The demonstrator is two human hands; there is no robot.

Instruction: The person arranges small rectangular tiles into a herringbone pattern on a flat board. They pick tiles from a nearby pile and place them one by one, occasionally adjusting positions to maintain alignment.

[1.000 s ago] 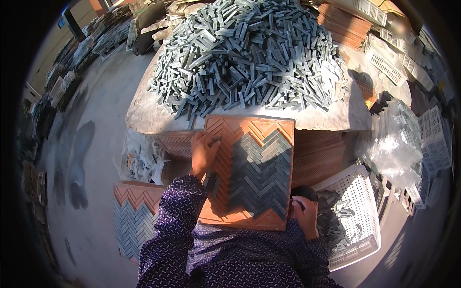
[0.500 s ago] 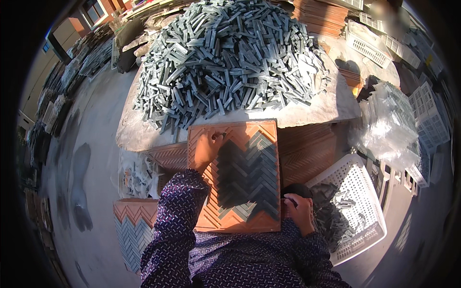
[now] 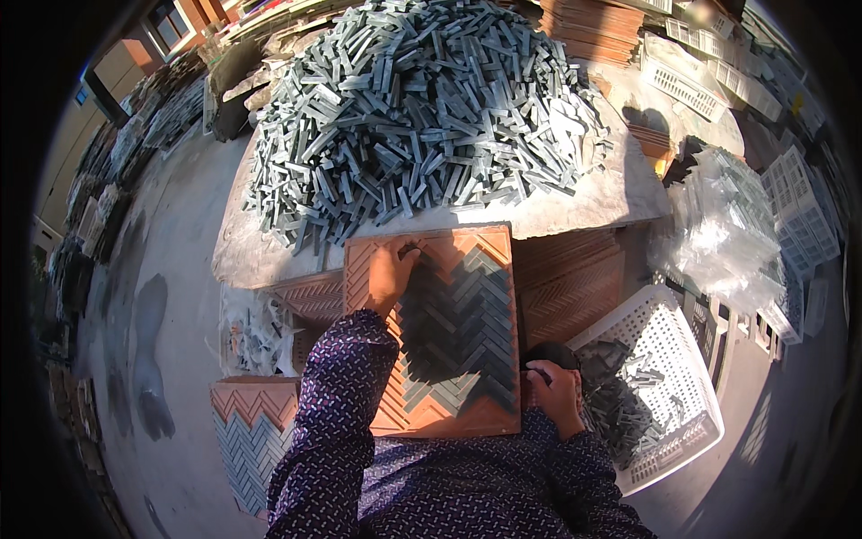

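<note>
An orange herringbone-grooved tray (image 3: 386,420) stands in front of me, tilted, its far end by the stone-covered table. Dark grey stone strips (image 3: 471,337) fill much of its grooves in a zigzag pattern. At the tray's upper left, my left hand (image 3: 388,277) is closed, thumb and fingertips pinched on a small dark stone strip over the grooves. Beside the tray's lower right edge, my right hand (image 3: 558,397) is closed with curled fingers. Something dark shows by its fingertips, too small to make out.
A large heap of grey stone strips (image 3: 413,117) covers the table (image 3: 620,193) ahead. To my right stands a white perforated basket (image 3: 691,386) with loose strips. A second filled tray (image 3: 251,440) lies at lower left. Plastic-wrapped stacks (image 3: 723,229) stand at right.
My left hand has shifted slightly at the tray's upper left, and its pinched fingers now sit closer to the grooves. My right hand stays beside the tray, its fingers slightly more curled.
</note>
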